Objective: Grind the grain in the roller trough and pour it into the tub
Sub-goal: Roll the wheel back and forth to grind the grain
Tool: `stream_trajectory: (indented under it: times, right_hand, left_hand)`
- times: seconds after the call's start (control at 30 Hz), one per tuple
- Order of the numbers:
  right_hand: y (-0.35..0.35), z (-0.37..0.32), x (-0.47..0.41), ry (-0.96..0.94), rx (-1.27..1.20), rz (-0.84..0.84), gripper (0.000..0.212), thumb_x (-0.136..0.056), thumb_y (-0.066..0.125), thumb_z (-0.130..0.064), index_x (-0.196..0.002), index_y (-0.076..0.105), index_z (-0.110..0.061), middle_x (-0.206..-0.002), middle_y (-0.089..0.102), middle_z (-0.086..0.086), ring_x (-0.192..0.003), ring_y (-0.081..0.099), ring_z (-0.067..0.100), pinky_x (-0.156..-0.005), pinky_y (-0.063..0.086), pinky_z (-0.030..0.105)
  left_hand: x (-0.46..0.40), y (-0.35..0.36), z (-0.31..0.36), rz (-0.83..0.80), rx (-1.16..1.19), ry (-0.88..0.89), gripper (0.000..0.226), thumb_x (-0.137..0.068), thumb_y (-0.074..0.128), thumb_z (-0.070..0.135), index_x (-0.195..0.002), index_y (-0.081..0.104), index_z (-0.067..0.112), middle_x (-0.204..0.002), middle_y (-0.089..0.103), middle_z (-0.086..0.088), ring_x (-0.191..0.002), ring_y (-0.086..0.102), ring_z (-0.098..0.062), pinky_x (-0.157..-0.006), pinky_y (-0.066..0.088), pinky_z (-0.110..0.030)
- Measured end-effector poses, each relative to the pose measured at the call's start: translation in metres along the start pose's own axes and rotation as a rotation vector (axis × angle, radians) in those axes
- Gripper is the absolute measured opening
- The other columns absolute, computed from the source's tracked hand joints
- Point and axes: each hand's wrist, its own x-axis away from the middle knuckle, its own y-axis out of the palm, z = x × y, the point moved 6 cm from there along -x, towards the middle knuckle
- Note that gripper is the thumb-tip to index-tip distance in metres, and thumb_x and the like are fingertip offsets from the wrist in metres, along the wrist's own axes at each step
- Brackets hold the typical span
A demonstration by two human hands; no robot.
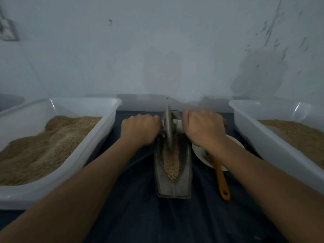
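Two hands hold the axle: my left hand (140,128) and right hand (201,127) are curled tight on it, either side of the wheel (168,128). Grain (171,163) lies in the trough (172,172) at 6 o'clock. I should push evenly, keeping the wheel upright. One tub (98,137) waits at 9 o'clock.

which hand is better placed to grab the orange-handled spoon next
Right. The right hand grips the wheel's axle directly above the plate where the spoon rests; the left hand sits across the trough.
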Motion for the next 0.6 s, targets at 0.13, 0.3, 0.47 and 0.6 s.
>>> stream_trajectory:
  times: [0.13, 0.3, 0.47, 0.6]
  right_hand:
    - [-0.037, -0.008, 0.062, -0.050, -0.082, 0.124, 0.064, -0.107, 0.012, -0.040, -0.122, 0.070, -0.017, -0.110, 0.076, 0.002, -0.117, 0.068, 0.023, -0.060, 0.050, 0.032]
    - [-0.043, -0.012, 0.058, -0.067, -0.085, 0.237, 0.054, -0.108, 0.027, -0.036, -0.117, 0.075, -0.013, -0.106, 0.078, 0.005, -0.112, 0.070, 0.026, -0.063, 0.052, 0.032]
    - [0.021, 0.015, -0.017, 0.106, -0.089, -0.121, 0.034, -0.103, 0.038, -0.022, -0.069, 0.035, -0.023, -0.086, 0.063, 0.007, -0.075, 0.054, 0.026, -0.061, 0.038, 0.036]
    - [0.031, 0.020, -0.033, 0.059, 0.024, -0.186, 0.028, -0.099, 0.042, -0.017, -0.074, 0.028, -0.019, -0.098, 0.065, 0.010, -0.073, 0.044, 0.024, -0.059, 0.035, 0.037]
  left_hand:
    - [0.074, -0.024, 0.007, 0.180, -0.010, 0.092, 0.043, -0.104, 0.015, 0.038, -0.108, 0.054, 0.019, -0.113, 0.071, -0.003, -0.070, 0.064, -0.024, -0.059, 0.052, -0.037]
    - [0.072, -0.023, 0.006, 0.166, -0.047, 0.114, 0.046, -0.103, 0.016, 0.036, -0.104, 0.058, 0.018, -0.128, 0.068, -0.004, -0.074, 0.067, -0.027, -0.053, 0.043, -0.034]
    - [-0.018, -0.010, 0.007, 0.083, -0.079, -0.040, 0.032, -0.105, 0.032, 0.028, -0.090, 0.060, 0.023, -0.100, 0.069, -0.007, -0.091, 0.067, -0.033, -0.064, 0.042, -0.037]
    - [-0.058, -0.004, 0.007, -0.044, -0.028, -0.070, 0.035, -0.102, 0.035, 0.028, -0.109, 0.069, 0.023, -0.121, 0.068, -0.006, -0.108, 0.064, -0.033, -0.076, 0.038, -0.041]
